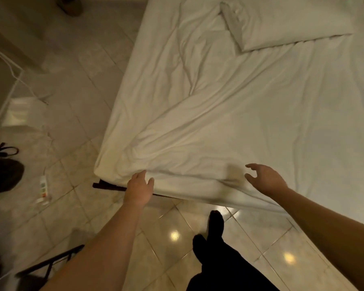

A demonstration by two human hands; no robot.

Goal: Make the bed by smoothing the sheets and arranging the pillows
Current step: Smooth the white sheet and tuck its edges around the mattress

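At the bed's near corner the left hand lays straight fingers against the hanging edge of the sheet, its grip slack and closed on nothing. Further along that edge the right hand hovers, fingers loosely bent, empty. The sheet covers the bed in long diagonal creases, and the pillow lies askew at the bed's far end. Tugging from this corner alone could deepen the creases or drag the pillow. The power strip on the floor beside the bed bears coloured marks, unreadable.

Left hand, right hand and forearms bare, black trousers, black footwear (perhaps socks)
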